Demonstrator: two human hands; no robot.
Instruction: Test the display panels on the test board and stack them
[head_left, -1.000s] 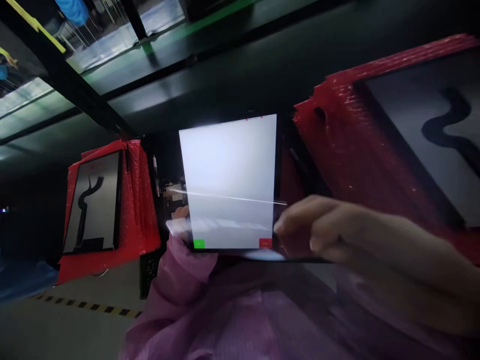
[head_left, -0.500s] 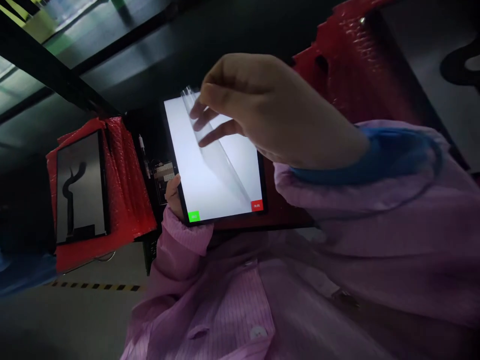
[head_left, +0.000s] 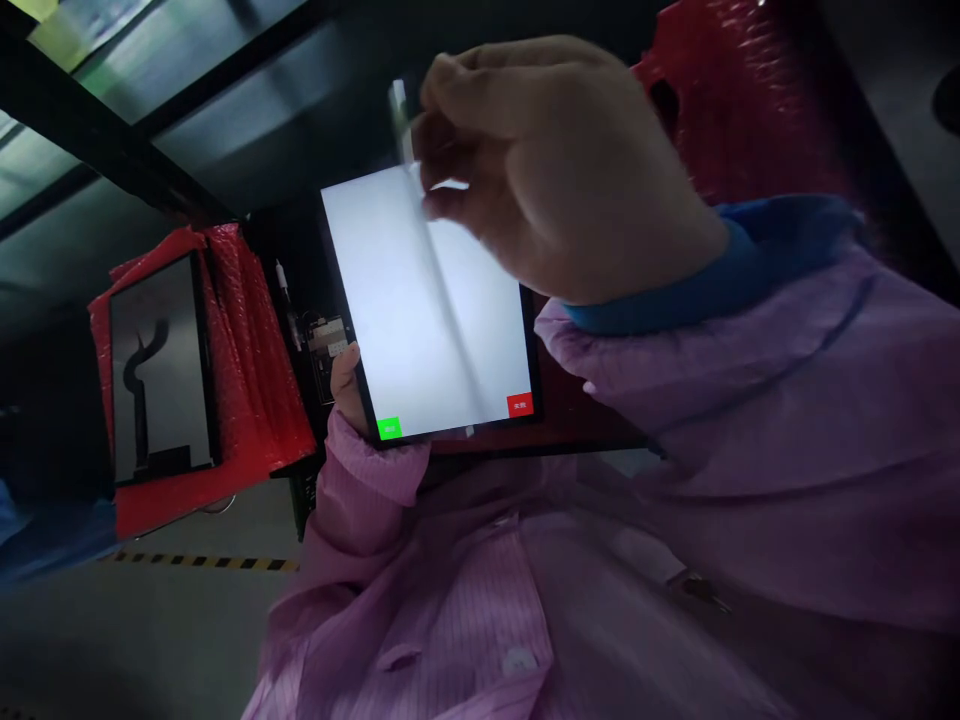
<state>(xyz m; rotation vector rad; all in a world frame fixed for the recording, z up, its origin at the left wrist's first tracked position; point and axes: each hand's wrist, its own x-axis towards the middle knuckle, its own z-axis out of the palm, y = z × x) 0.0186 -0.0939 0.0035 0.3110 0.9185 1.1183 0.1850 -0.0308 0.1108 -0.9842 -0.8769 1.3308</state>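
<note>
The left hand [head_left: 348, 392] grips the lit screen [head_left: 386, 310]; the right hand [head_left: 559, 170] pinches clear film [head_left: 430, 245]

Illegible lettering (too small) on the screen [head_left: 390, 290]: green block [head_left: 389, 429], red block [head_left: 520, 405].

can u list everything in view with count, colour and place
lit screen: 1, white, dark border, centre
corner boxes: 2, green left, red right, screen bottom
clear film: 1, transparent, at right fingers
bubble wrap: 2 lots, red, left and right
unlit panels: 2, grey, on left wrap and at right edge
pen: 1, white and dark, left of screen
circuit board: 1, dark with pale parts, beside left hand
floor tape: 1, yellow-black, lower left
smock: 1, pink, bottom
wristband: 1, blue, right wrist
hands: 2, bare, left at screen's left edge, right above screen
</note>
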